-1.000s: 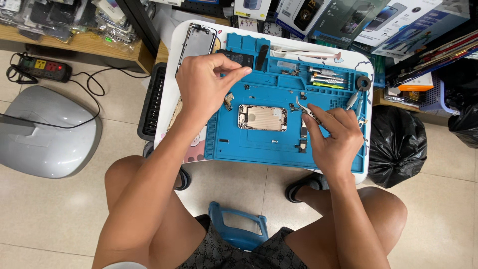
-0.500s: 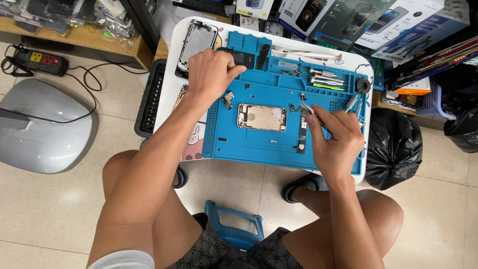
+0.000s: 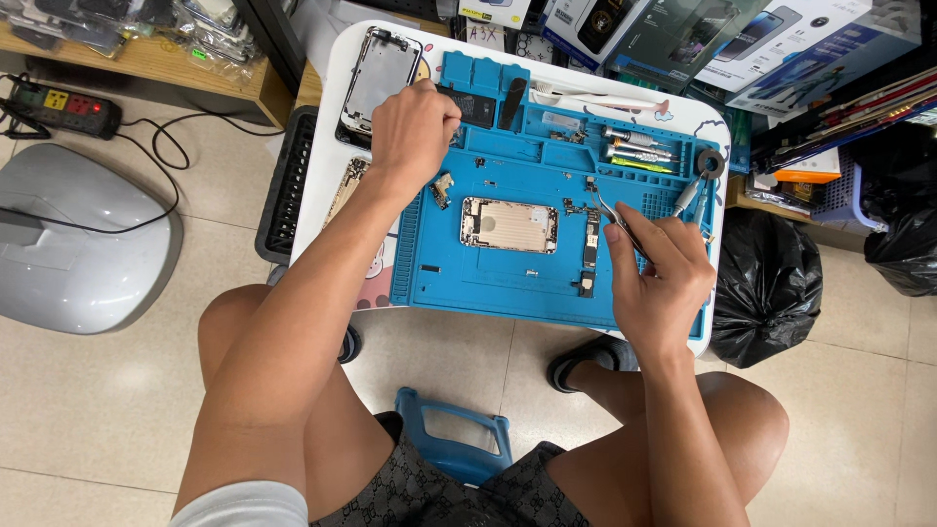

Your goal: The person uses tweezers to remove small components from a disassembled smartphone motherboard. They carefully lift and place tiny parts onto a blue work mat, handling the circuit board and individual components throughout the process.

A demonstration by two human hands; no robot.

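Observation:
An opened phone housing (image 3: 509, 224) lies in the middle of a blue repair mat (image 3: 488, 283) on a small white table (image 3: 337, 127). My right hand (image 3: 659, 278) grips metal tweezers (image 3: 607, 207), whose tips point at small parts just right of the housing, beside a narrow circuit board (image 3: 591, 237). My left hand (image 3: 415, 132) reaches to the mat's upper left corner, fingers curled over a dark part (image 3: 478, 107); whether it holds anything is hidden. A detached phone screen (image 3: 379, 68) lies at the table's far left corner.
Screwdrivers (image 3: 634, 146) lie in the mat's upper right tray. Boxes (image 3: 742, 39) are stacked behind the table, a black bag (image 3: 766, 283) stands at the right, and a power strip (image 3: 63, 107) lies on the floor at the left. A blue stool (image 3: 454, 429) is between my knees.
My left hand has moved from the mat's upper middle toward its upper left corner. My right hand with the tweezers has stayed in place.

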